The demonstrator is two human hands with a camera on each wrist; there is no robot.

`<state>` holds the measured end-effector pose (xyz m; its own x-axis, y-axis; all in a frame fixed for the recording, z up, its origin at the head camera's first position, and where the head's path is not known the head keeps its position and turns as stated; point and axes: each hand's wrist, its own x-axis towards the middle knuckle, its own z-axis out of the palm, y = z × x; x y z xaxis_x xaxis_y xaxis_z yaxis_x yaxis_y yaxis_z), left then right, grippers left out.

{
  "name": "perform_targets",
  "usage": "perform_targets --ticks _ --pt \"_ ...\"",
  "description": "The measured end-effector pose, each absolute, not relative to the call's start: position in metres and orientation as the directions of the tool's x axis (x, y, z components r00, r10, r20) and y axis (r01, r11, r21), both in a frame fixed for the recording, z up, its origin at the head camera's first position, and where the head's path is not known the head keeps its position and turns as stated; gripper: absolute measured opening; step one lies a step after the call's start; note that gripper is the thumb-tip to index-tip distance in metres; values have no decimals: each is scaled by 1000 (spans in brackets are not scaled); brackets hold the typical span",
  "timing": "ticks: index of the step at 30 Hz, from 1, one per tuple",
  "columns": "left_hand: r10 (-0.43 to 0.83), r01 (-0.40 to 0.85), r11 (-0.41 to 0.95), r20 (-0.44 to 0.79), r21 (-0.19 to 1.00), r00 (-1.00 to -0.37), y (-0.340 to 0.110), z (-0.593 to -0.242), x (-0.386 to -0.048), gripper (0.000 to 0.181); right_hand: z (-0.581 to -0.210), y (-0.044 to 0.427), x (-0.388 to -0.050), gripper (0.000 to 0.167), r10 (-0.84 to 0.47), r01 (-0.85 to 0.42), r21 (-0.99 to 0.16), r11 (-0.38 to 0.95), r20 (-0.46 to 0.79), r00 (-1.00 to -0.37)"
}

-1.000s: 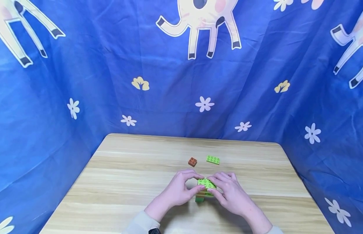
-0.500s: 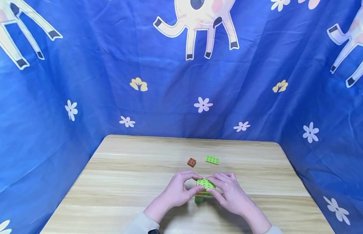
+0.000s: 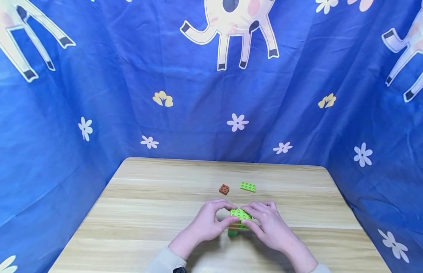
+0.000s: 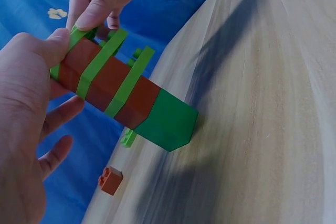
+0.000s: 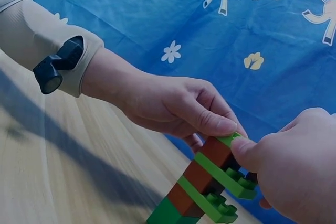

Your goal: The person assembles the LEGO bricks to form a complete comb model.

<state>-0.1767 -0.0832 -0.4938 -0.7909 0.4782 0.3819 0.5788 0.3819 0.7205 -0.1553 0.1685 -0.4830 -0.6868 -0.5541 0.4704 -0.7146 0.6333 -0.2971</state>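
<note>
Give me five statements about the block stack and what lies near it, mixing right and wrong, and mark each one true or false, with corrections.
1. Both the left hand and the right hand hold the stack near its top. True.
2. The stack's lowest piece is brown. False: the bottom block is green.
3. The stack contains three brown blocks, with lime plates between them. True.
4. In the head view, the loose lime plate is left of the loose brown block. False: it is to the right.
5. The loose brown block is in the left hand. False: it lies on the table, apart from both hands.
</note>
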Motion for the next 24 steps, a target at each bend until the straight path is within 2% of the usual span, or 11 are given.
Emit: perform_targets --ticks 24 --pt "479 571 412 364 710 -798 -84 -491 -174 37 -485 168 -155 30 -537 -704 -321 634 473 -699"
